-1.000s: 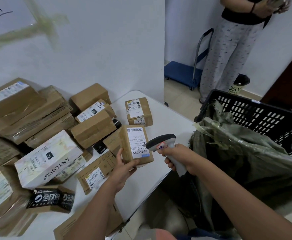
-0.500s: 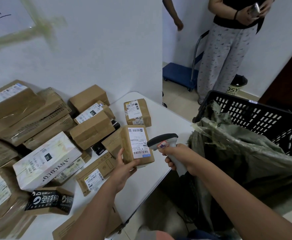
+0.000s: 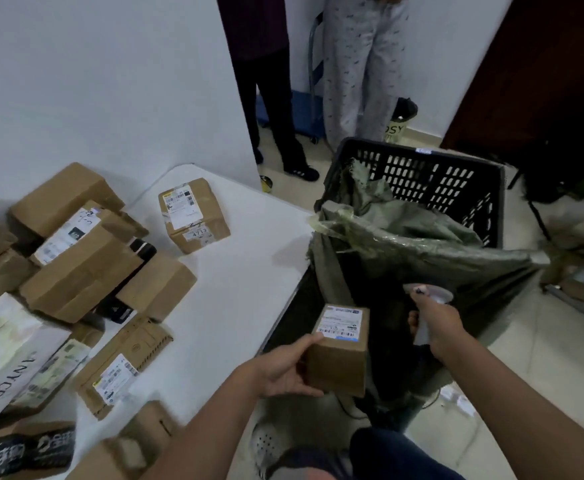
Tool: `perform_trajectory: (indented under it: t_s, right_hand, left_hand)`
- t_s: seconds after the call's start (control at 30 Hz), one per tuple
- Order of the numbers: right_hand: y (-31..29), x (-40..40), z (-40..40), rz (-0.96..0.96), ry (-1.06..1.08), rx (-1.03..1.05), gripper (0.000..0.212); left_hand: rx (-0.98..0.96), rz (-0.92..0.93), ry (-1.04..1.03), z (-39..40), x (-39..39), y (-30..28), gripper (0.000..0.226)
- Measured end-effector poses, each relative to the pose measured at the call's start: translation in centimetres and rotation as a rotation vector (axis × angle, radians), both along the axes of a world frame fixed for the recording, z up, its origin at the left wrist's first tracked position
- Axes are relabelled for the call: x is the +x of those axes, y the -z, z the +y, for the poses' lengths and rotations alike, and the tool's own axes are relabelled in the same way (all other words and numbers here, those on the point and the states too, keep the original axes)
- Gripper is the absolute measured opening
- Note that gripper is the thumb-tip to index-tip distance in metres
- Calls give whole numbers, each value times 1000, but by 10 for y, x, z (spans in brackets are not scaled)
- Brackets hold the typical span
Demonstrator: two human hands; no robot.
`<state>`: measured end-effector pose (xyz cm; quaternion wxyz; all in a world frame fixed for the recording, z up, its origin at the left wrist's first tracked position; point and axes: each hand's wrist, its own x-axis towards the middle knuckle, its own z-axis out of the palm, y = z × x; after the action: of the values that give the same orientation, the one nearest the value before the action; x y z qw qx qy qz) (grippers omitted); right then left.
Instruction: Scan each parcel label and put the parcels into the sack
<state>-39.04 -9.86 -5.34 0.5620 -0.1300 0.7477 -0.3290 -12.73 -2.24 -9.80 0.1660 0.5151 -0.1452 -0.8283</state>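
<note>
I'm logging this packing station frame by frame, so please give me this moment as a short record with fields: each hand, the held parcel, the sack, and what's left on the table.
left hand: left hand grips the small brown cardboard parcel, label up
right hand: right hand holds the grey handheld barcode scanner
parcel position: off the white table, at the mouth of the grey-green woven sack
sack: draped in the black plastic crate
left on table: many cardboard parcels, some blurred
</note>
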Motion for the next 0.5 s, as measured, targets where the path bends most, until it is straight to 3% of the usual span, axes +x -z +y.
perform_trajectory:
  t_s: [0.13, 0.27, 0.37, 0.5]
  right_hand:
    - [22, -48, 8, 8, 78, 51, 23]
    - [35, -82, 8, 8, 124, 72, 22]
    - [35, -99, 7, 25, 71, 56, 24]
    - [31, -108, 2, 47, 18, 35, 24]
  left_hand:
    - [146, -26, 37, -10, -72, 47, 62]
    - [263, -93, -31, -36, -141, 75, 58]
    - [243, -138, -145, -69, -183, 90, 55]
    - [212, -233, -162, -101, -215, 113, 72]
